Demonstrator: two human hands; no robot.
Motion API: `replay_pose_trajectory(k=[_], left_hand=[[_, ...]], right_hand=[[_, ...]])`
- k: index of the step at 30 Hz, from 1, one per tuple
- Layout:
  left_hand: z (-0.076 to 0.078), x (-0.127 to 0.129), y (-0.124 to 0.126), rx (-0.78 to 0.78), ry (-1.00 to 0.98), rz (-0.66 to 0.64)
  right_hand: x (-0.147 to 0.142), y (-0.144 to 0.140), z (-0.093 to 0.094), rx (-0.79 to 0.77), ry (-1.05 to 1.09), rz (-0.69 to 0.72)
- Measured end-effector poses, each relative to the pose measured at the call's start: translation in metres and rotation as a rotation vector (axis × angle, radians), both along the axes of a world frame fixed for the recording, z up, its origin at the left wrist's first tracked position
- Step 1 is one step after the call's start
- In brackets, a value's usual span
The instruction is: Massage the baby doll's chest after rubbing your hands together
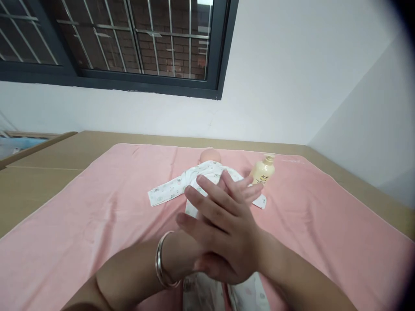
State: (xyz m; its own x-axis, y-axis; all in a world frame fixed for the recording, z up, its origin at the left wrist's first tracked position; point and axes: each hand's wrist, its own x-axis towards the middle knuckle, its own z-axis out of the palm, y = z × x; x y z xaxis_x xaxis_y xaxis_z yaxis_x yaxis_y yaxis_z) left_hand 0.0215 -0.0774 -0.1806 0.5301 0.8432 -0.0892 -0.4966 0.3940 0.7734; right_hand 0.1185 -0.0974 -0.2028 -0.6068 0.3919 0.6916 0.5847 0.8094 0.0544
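My hands are pressed palm to palm above the doll, crossed at an angle. Right hand (223, 229) lies on top, fingers flat and spread toward the bottle; left hand (191, 255) sits underneath, mostly covered, with a silver bangle (161, 265) at the wrist. Neither hand grips anything; both are flat and together, clear of the clothing.

I'd judge this the rubbing step: palms worked against each other, likely with lotion, though I can't see any on the skin. A next move would call for parting the hands and lowering them onto the doll.

The doll (210, 170) lies on its back on the pink towel (97, 216), bald head (210, 154) toward the wall. It wears a white printed sleepsuit, one sleeve (165, 190) stretched out flat; legs run down toward me under my wrists.

A cream pump bottle (263, 170) stands just beside the doll's other shoulder, on the towel. The towel covers a tan surface (42, 172).
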Motion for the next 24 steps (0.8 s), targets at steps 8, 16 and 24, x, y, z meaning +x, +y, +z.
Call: replay_pose_trajectory(k=[8,16,24], left_hand=[[0.025,-0.020,-0.016,0.051,-0.154,-0.064],[0.002,-0.015,0.075,0.148,-0.084,0.472],[-0.071,0.010,0.138,0.406,0.366,0.639]], right_hand=[[0.029,0.037,0.001,-0.160,0.270,-0.203],[0.000,0.052,-0.028,-0.287,0.045,-0.167],[0.026,0.117,-0.078,-0.514,0.147,-0.315]])
